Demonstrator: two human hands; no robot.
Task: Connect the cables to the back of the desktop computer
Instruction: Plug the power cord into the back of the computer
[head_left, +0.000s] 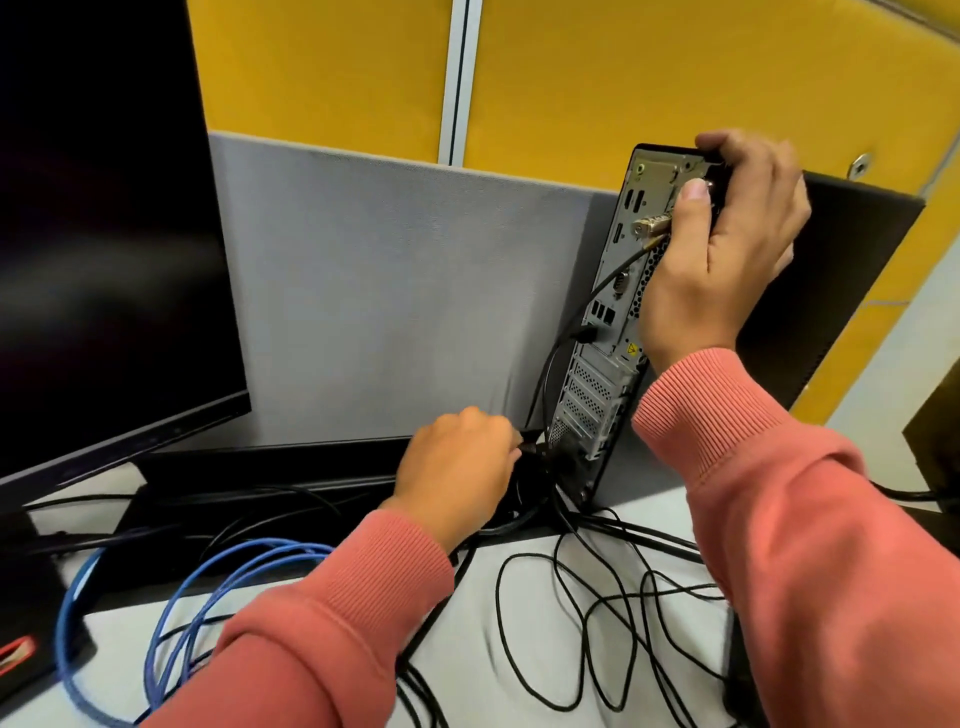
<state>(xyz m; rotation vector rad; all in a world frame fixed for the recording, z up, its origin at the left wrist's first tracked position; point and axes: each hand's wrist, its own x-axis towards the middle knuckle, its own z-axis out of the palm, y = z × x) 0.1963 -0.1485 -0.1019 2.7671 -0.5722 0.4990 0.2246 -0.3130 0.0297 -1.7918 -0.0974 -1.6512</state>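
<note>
A slim black desktop computer (597, 364) stands upright at the right, its metal back panel facing me. My right hand (722, 249) grips the top rear corner of the case, thumb on the panel beside a silver cable lock (649, 224). My left hand (460, 467) is closed around a black cable plug (535, 447) held at the bottom of the back panel. Another black plug (586, 333) sits in a port at mid height, its cable hanging down.
A dark monitor (104, 234) fills the left. A coiled blue network cable (208, 597) and tangled black cables (597, 623) lie on the white desk. Grey and yellow partition panels (389, 286) stand behind. A black box with a red mark (31, 623) sits at the lower left.
</note>
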